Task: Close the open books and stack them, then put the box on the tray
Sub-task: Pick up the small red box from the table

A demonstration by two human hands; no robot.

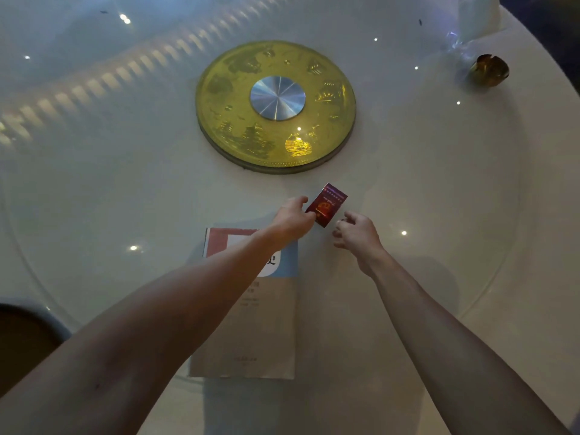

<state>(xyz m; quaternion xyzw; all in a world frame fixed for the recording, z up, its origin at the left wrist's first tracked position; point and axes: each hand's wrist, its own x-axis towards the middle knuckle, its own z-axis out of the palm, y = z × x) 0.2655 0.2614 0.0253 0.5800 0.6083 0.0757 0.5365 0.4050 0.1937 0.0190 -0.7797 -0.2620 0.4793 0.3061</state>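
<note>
A small red box [326, 205] with gold print is held tilted just above the white table, between the books and the round golden tray [219, 89]. My left hand [293, 216] grips its left edge with thumb and fingers. My right hand [356, 230] hovers just right of the box, fingers curled and apart, not touching it. A closed book [270, 324] with a red, blue and tan cover lies flat near me, partly under my left forearm; whether another book lies beneath it I cannot tell.
The tray has a silver disc [277, 98] at its centre. A golden cup-like object [489, 70] and clear plastic wrap stand at the far right by the table's curved edge. A dark chair back [25, 337] shows at the lower left.
</note>
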